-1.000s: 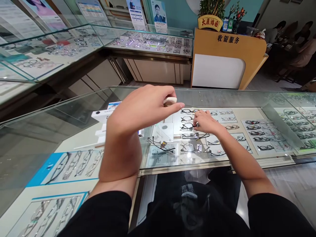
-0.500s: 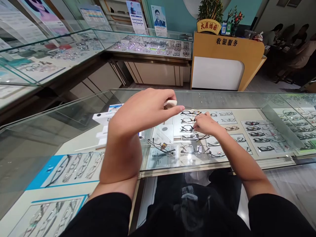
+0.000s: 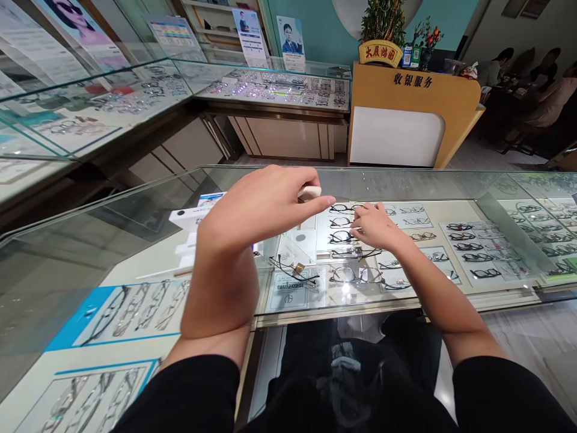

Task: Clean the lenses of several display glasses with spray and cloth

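Observation:
My left hand (image 3: 270,201) is raised over the glass counter, wrist bent, fingers curled around a small white object (image 3: 310,192) that is mostly hidden. Lower and to the right, my right hand (image 3: 375,226) has its fingers bent together at the right side of dark-rimmed eyeglasses (image 3: 341,237), covering part of them. These glasses lie in a column of similar frames on a white panel (image 3: 322,240). Nearer me are clear round glasses (image 3: 347,274) and a dark pair with folded-out temples (image 3: 295,272) on a printed card.
Blue-edged trays of glasses (image 3: 130,307) lie at left. White boxes (image 3: 184,219) stand behind my left forearm. More frames (image 3: 478,257) fill the case at right. Across the aisle are another display case (image 3: 274,90) and an orange counter (image 3: 464,96); people sit at far right.
The view has tilted slightly, so the scene sits a little lower. My right hand's fingers have shifted slightly at the glasses. My left hand keeps its pose with the white object.

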### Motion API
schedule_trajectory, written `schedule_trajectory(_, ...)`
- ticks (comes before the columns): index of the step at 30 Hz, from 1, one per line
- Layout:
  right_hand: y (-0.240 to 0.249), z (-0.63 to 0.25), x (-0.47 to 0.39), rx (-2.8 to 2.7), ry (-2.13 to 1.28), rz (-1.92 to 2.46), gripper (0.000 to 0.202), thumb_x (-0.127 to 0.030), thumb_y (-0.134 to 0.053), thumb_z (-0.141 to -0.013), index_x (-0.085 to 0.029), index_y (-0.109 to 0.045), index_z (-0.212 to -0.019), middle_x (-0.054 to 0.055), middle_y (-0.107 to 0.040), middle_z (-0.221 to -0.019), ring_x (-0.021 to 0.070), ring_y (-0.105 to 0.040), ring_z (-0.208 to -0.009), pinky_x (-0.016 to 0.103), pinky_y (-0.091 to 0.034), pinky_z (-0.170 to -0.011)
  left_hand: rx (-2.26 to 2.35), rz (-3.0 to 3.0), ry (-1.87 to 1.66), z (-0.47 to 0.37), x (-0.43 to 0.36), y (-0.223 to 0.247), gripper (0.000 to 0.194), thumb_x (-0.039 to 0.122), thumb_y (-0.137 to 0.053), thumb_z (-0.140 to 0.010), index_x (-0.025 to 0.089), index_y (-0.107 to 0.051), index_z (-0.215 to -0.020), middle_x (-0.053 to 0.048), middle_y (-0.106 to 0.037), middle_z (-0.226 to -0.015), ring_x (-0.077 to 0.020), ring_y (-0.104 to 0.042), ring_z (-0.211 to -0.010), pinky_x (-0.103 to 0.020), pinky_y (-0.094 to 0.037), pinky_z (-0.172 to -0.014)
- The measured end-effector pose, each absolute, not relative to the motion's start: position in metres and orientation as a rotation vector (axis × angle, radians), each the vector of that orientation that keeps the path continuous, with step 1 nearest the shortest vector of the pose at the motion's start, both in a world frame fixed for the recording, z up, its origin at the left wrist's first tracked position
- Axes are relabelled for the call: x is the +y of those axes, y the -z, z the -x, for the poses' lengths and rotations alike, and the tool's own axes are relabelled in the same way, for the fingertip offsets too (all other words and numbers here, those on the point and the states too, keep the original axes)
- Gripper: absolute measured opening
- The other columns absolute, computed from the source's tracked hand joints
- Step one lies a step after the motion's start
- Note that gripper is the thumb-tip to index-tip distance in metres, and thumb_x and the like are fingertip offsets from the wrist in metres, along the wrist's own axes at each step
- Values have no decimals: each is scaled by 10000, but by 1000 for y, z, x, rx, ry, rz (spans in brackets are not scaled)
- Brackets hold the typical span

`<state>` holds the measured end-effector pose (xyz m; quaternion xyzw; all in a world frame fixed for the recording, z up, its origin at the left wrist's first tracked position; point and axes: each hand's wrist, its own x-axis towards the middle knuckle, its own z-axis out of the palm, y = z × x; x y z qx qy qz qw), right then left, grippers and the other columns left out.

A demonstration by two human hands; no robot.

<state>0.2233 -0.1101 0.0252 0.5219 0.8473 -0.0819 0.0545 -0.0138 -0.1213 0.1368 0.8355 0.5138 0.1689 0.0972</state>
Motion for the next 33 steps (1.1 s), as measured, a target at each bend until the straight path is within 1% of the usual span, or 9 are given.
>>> schedule_trajectory(3,-17,-224,-106,2610,260,-1617,429,-332,-468,-1111,-163,-848,-1005,149,-717,-1454,351,-501,-1292,490,-314,-1059,1430,-2510,-603,17,-118,-130,316,509,-685,-894,255,-614,-720,1,-609,-590,-188,-464,-557,-341,-288,-637)
schedule_trajectory(7,-9,-222,-102,2605,319,-1613,428,-300,-468,-1101,-161,-831,-921,147,-789,-1344,345,-521,-1236,505,-311,-1057,1386,-2540,-599,19,-118,-131,192,393,-686,-844,259,-630,-719,2,-622,-593,-189,-461,-553,-337,-295,-635)
schedule_trajectory(12,-12,-224,-103,2612,332,-1648,406,-316,-471,-1107,-150,-835,-1032,145,-784,-1355,331,-535,-1236,495,-321,-1057,1389,-2486,-646,17,-124,-142,56,256,-634,-751,262,-669,-707,8,-611,-615,-182,-460,-576,-345,-335,-649)
schedule_trajectory(16,-30,-234,-104,2742,472,-1731,394,-362,-499,-1110,-147,-812,-1214,128,-748,-1445,318,-549,-1261,493,-345,-1077,1269,-2344,-966,17,-129,-146,142,326,-660,-801,238,-670,-689,10,-552,-587,-156,-451,-583,-325,-346,-606)
schedule_trajectory(19,-55,-238,-103,2922,560,-1836,358,-390,-555,-1092,-177,-818,-1207,115,-756,-1425,322,-571,-1270,515,-355,-1097,1142,-2192,-1223,18,-130,-145,199,377,-725,-808,225,-683,-686,17,-516,-560,-134,-432,-550,-299,-331,-531)
schedule_trajectory(22,-88,-236,-103,3165,484,-1935,304,-368,-611,-1065,-193,-833,-1177,102,-787,-1343,313,-606,-1253,525,-375,-1119,1031,-2066,-1413,18,-127,-144,198,378,-800,-775,221,-716,-691,9,-569,-584,-119,-426,-528,-287,-307,-481)
schedule_trajectory(27,-133,-225,-118,3630,563,-1820,249,-399,-648,-1044,-276,-857,-1100,47,-813,-1187,260,-668,-1174,488,-469,-1096,929,-1969,-1483,20,-117,-141,204,393,-808,-798,230,-739,-696,8,-567,-559,-120,-443,-510,-287,-314,-462)
schedule_trajectory(30,-139,-215,-130,3771,691,-1705,225,-384,-659,-1039,-316,-855,-1128,29,-807,-1179,247,-680,-1165,486,-505,-1078,915,-1950,-1467,19,-111,-139,212,411,-774,-836,234,-750,-721,10,-551,-536,-125,-453,-503,-285,-326,-463)
schedule_trajectory(33,-134,-206,-137,3846,697,-1640,214,-324,-674,-1030,-318,-848,-1156,28,-804,-1196,239,-682,-1178,484,-504,-1096,863,-1898,-1449,16,-105,-135,247,451,-786,-825,227,-743,-731,-10,-621,-591,-109,-413,-484,-277,-306,-442)
